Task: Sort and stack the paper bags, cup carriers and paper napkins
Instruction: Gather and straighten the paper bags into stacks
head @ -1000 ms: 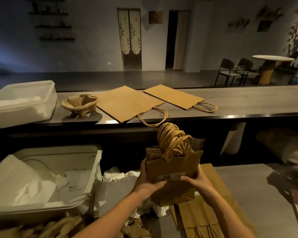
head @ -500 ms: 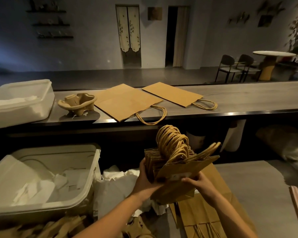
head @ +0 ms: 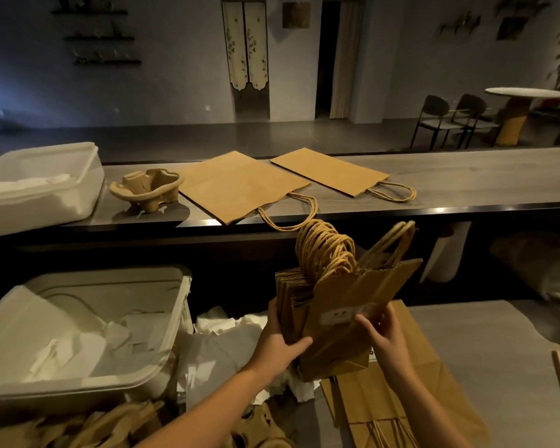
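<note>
Your left grip (head: 280, 344) is wrapped round the left edge of a bundle of small paper bags (head: 291, 297). The thumb lies across the lower front and the fingers go behind. The bundle stands upright in front of you, its twisted handles (head: 324, 250) bunched together above your grip.

Your right grip (head: 385, 341) pinches the lower right edge of the front bag (head: 353, 286), with the fingers curled on its face. That bag leans to the right, its top fanned away from the bundle while its bottom stays against it. A pale label (head: 343, 315) sits on its face, between your two grips.

Below the bundle, more flat brown bags (head: 401, 399) lie on the lower surface, under your right forearm. Loose white napkins (head: 220, 347) are heaped just left of your left grip, beside a white tub (head: 175, 305) that holds more paper. Brown cup carriers (head: 94, 428) crowd the bottom left corner.

On the desk (head: 466, 179) beyond, a large paper bag (head: 240, 185) lies flat with its handle over the near edge. A second paper bag (head: 330, 171) lies flat just to its right. A single cup carrier (head: 147, 189) stands to the left of them, and further left there is a lidded white box (head: 39, 189).
</note>
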### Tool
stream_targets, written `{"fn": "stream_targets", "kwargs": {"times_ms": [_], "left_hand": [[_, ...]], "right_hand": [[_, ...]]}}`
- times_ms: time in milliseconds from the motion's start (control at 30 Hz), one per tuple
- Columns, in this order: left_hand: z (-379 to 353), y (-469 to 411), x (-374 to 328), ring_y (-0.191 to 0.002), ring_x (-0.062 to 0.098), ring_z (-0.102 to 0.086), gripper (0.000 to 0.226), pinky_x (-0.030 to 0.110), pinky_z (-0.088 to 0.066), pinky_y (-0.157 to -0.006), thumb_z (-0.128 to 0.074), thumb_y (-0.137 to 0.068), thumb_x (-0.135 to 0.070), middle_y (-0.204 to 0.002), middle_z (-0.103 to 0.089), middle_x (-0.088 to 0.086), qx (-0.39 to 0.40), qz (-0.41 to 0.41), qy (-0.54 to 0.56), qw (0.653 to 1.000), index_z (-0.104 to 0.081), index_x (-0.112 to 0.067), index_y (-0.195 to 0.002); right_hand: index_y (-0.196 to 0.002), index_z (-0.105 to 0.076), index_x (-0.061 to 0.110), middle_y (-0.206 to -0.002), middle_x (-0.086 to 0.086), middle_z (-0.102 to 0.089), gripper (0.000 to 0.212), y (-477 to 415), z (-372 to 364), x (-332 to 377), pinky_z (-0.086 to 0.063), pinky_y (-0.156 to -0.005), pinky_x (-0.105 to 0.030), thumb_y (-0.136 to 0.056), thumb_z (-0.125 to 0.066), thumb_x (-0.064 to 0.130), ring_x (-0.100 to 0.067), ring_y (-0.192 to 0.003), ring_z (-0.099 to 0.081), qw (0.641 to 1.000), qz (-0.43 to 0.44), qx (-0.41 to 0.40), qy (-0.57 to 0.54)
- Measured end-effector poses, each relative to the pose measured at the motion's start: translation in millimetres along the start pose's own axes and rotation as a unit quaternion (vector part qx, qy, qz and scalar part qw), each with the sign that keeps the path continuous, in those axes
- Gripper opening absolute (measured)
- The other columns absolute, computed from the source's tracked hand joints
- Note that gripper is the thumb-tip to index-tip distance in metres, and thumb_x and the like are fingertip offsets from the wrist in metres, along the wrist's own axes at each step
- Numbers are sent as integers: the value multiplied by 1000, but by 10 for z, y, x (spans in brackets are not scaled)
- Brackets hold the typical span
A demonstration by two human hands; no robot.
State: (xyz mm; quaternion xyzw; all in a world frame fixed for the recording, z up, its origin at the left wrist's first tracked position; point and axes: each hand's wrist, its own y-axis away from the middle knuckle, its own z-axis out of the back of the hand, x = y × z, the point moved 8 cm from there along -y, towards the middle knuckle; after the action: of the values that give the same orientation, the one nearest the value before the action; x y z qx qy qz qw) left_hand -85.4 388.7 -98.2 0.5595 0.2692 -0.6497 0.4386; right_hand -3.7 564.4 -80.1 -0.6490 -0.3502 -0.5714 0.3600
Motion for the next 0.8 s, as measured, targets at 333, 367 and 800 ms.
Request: {"fn": "stream_targets", "kwargs": {"times_ms": [333, 367, 800], "left_hand": [[-24, 33, -65, -128, 16, -41, 92, 23, -38, -96, -81, -69, -12, -135, -40, -6, 14, -29, 23, 999, -15, -48, -122], [-27, 38, -68, -129, 17, -40, 95, 25, -38, -98, -81, -69, -12, -135, -39, -7, 14, -29, 22, 999, -13, -47, -125], [-63, 24, 12, -130, 12, -40, 117, 16, -40, -96, -86, -60, -18, -137, -42, -6, 22, -23, 35, 999, -6, -36, -144]], "right_hand": [[-105, -54, 33, -107, 7, -63, 92, -7, 107, -46, -51, -77, -24, -27, -74, 79, -12, -100, -61, 999, -28, -6, -26], [-106, -55, 33, -106, 7, -64, 92, -14, 109, -37, -52, -76, -23, -29, -74, 79, -11, -99, -62, 999, -27, -1, -18], [-114, -47, 34, -116, 6, -58, 62, 39, 16, -154, -50, -77, -20, -63, -82, 33, -15, -111, -55, 990, -47, 92, 98]]}}
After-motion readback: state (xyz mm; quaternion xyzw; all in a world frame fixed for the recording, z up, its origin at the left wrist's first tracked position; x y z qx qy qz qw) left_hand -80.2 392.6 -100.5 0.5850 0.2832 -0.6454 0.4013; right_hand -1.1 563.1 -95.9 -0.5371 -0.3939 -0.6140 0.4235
